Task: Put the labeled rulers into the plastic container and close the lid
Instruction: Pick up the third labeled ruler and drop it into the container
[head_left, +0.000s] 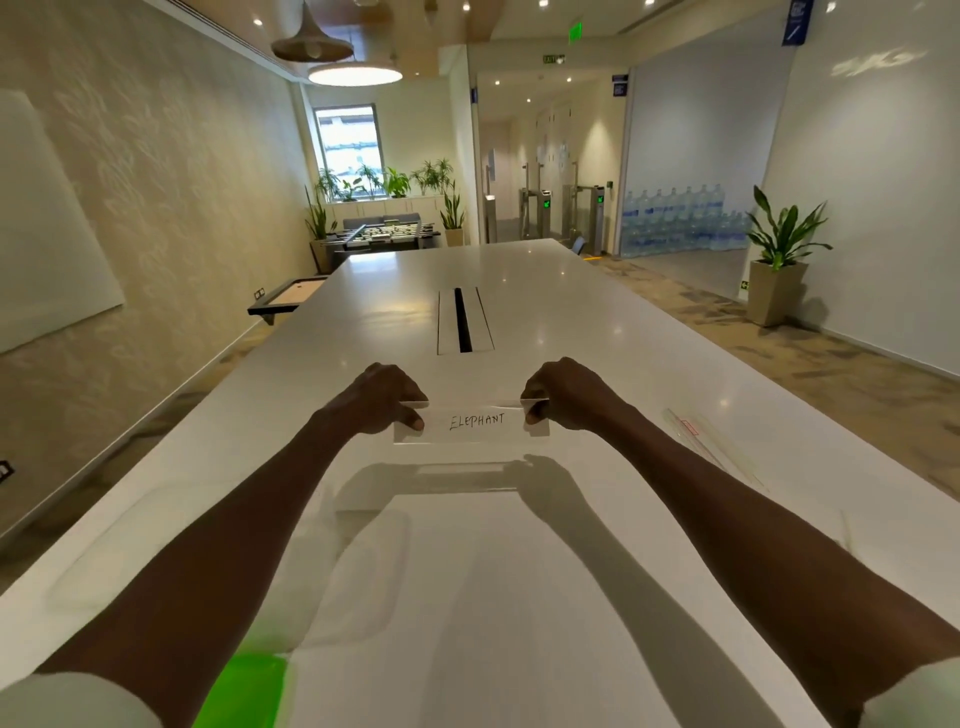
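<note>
1. Labeled ruler (475, 422): a clear strip bearing a white label with the handwritten word "ELEPHANT", held level above the white table (571, 322), between the two hands. Its transparent body is hard to trace; only the label and faint edge glints define it.
2. Left hand (382, 400): pinches the left end of the ruler, thumb on the near face and fingers curled behind. The fingertips behind the strip are hidden.
3. Right hand (563, 397): grips the right end in the same manner, thumb toward the camera, fingers curled round the far edge and largely concealed.
4. Second ruler (711, 441): a transparent strip with a small red marking, lying flat on the table to the right of the right forearm, well apart from the held ruler. Its outline fades into the tabletop and any label text is unreadable.
5. Plastic container (363, 566): a clear, rounded-corner form resting on the table between the forearms, below the held ruler. Its walls are nearly invisible, and whether this is the box or its lid cannot be told.
6. Green item (241, 691): a bright green surface at the lower edge, cut off by the frame and partly covered by the left forearm; its identity is unclear.
7. Cable slot (464, 322): a dark slit in a recessed panel at the table's centre, beyond the hands.
</note>
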